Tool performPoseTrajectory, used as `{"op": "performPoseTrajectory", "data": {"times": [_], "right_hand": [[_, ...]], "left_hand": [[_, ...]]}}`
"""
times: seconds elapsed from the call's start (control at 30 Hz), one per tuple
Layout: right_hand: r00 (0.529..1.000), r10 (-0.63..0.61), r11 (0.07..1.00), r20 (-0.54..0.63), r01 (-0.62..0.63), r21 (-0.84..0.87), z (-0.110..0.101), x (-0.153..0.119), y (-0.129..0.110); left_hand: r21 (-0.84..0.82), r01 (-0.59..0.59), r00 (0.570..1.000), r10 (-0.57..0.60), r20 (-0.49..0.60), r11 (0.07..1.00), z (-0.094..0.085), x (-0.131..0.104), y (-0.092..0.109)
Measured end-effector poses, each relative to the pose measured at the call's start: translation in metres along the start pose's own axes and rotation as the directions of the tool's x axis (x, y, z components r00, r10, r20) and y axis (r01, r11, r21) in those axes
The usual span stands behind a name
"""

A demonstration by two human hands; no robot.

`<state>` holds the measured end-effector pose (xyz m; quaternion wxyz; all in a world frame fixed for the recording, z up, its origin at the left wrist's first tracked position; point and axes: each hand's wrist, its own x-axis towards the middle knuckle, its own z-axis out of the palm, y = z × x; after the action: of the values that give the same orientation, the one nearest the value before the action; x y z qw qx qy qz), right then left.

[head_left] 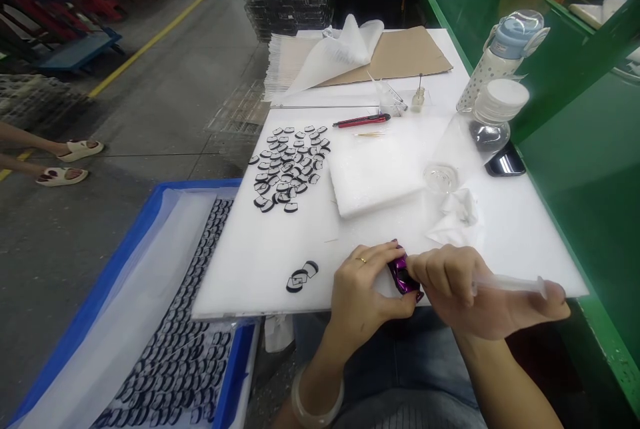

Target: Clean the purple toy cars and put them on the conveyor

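My left hand [361, 289] is closed on a small shiny purple part with black areas [401, 273], held just above the table's front edge. My right hand [465, 289] grips a clear plastic syringe [510, 283], its thumb at the flanged end. The syringe's tip is hidden behind the fingers, which are right at the purple part; whether the tip touches it I cannot tell. To the left of my hands lie a few small black-edged curved pieces [299, 279]. A larger scatter of such pieces [290, 165] covers the table's left side.
A white foam sheet [375, 179] and a crumpled tissue [457, 212] lie ahead. Behind are a red utility knife [361, 121], a small bottle [418, 99] and cardboard [400, 55]. Right stand a clear jar [487, 122] and dotted bottle [493, 62]. A blue tray [150, 215] sits lower left.
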<state>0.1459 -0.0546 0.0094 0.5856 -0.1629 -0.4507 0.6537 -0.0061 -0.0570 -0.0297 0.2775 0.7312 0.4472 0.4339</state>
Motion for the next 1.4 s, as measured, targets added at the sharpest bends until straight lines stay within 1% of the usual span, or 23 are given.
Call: {"op": "performPoseTrajectory", "data": {"times": [0.13, 0.3, 0.47, 0.73, 0.87, 0.97, 1.0, 1.03, 1.07, 1.1, 1.13, 1.2, 1.23, 1.27, 1.3, 1.33, 1.37, 1.4], "right_hand": [[1.000, 0.020, 1.000, -0.017, -0.020, -0.021, 0.002, -0.002, -0.005], [0.996, 0.071, 0.991, -0.047, -0.076, -0.106, 0.004, -0.004, -0.010], [0.991, 0.111, 0.988, -0.074, -0.118, -0.104, 0.009, -0.006, -0.013], [0.977, 0.196, 0.963, -0.090, -0.209, -0.173, 0.012, -0.004, -0.021], [0.966, 0.232, 0.943, -0.115, -0.252, -0.218, 0.019, -0.008, -0.027], [0.973, 0.201, 0.941, -0.112, -0.224, -0.253, 0.023, 0.003, -0.034], [0.982, 0.146, 0.945, -0.119, -0.174, -0.276, 0.022, 0.011, -0.035], [0.990, 0.054, 0.947, -0.134, -0.093, -0.306, 0.020, 0.022, -0.034], [0.987, -0.048, 0.938, -0.155, -0.008, -0.347, 0.015, 0.034, -0.031], [0.974, -0.137, 0.917, -0.179, 0.057, -0.394, 0.010, 0.046, -0.027], [0.961, -0.192, 0.893, -0.198, 0.087, -0.441, 0.003, 0.057, -0.021], [0.957, -0.173, 0.845, -0.232, 0.023, -0.534, -0.008, 0.068, -0.012], [0.950, -0.173, 0.807, -0.259, -0.014, -0.591, -0.012, 0.066, -0.008], [0.932, -0.220, 0.754, -0.287, -0.025, -0.656, -0.013, 0.059, -0.006], [0.903, -0.304, 0.679, -0.303, -0.017, -0.734, -0.011, 0.047, -0.005], [0.870, -0.398, 0.575, -0.290, -0.010, -0.818, -0.007, 0.031, -0.006], [0.849, -0.461, 0.449, -0.257, -0.027, -0.893, -0.002, 0.013, -0.007], [0.867, -0.451, 0.306, -0.212, -0.073, -0.949, 0.004, -0.006, -0.007]], "left_hand": [[0.002, 0.002, 1.000, -0.002, 0.006, 1.000, 0.000, -0.001, 0.000], [0.020, 0.002, 1.000, -0.003, 0.014, 1.000, -0.001, -0.001, 0.000], [0.028, -0.002, 1.000, 0.001, 0.017, 1.000, 0.000, -0.002, 0.000], [0.021, -0.001, 1.000, 0.001, 0.013, 1.000, 0.001, -0.004, -0.002], [0.020, -0.004, 1.000, 0.003, 0.024, 1.000, 0.000, -0.003, -0.002], [0.020, -0.010, 0.999, 0.009, 0.039, 1.000, 0.000, -0.003, -0.003], [0.021, -0.009, 0.999, 0.008, 0.042, 1.000, 0.000, -0.004, -0.003], [0.023, -0.008, 0.999, 0.007, 0.045, 1.000, 0.000, -0.004, -0.003], [0.027, -0.005, 0.999, 0.004, 0.049, 1.000, -0.001, -0.004, -0.004], [0.032, -0.004, 0.999, 0.002, 0.054, 0.999, -0.001, -0.005, -0.004], [0.036, -0.004, 0.998, 0.002, 0.061, 0.999, -0.001, -0.005, -0.004], [0.047, -0.007, 0.997, 0.004, 0.077, 0.999, -0.003, -0.006, -0.004], [0.054, -0.012, 0.996, 0.008, 0.084, 0.998, -0.003, -0.007, -0.005], [0.063, -0.020, 0.996, 0.015, 0.092, 0.998, -0.003, -0.007, -0.005], [0.072, -0.029, 0.995, 0.022, 0.096, 0.997, -0.004, -0.007, -0.005], [0.081, -0.039, 0.995, 0.030, 0.100, 0.996, -0.004, -0.007, -0.005], [0.090, -0.048, 0.994, 0.039, 0.102, 0.995, -0.004, -0.007, -0.005], [0.100, -0.058, 0.993, 0.047, 0.107, 0.993, -0.004, -0.007, -0.005]]}}
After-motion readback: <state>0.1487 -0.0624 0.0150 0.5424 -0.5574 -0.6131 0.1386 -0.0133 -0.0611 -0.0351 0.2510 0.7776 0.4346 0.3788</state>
